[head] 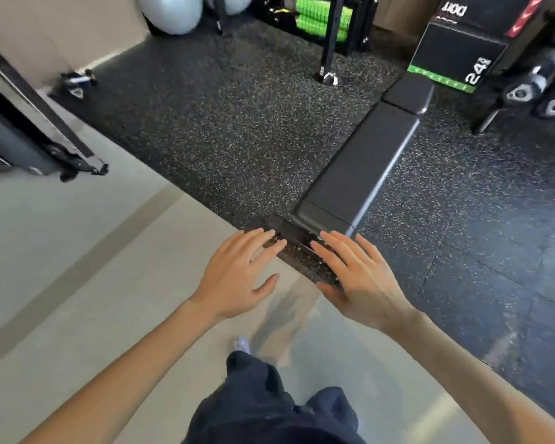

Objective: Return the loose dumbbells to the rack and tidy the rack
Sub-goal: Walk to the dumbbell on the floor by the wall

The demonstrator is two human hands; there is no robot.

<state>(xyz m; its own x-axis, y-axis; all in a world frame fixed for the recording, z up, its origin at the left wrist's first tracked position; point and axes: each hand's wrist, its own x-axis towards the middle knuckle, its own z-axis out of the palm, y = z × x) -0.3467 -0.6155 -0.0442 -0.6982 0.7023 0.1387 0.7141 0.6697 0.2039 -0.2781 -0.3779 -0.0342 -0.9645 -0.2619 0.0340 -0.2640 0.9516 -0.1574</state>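
Above the rubber mat's [237, 123] edge, the left hand [237, 274] and right hand [359, 283] hover, fingers [340, 251] spread, holding nothing.

Rack [494, 113] is cut off by the right edge, and its dumbbells [535, 80] are smeared by blur. Loose dumbbell [77, 81] by the far wall is too blurred for markings to be read. Bench foot [293, 240] is partly hidden behind left hand [237, 277] and right hand [356, 280].
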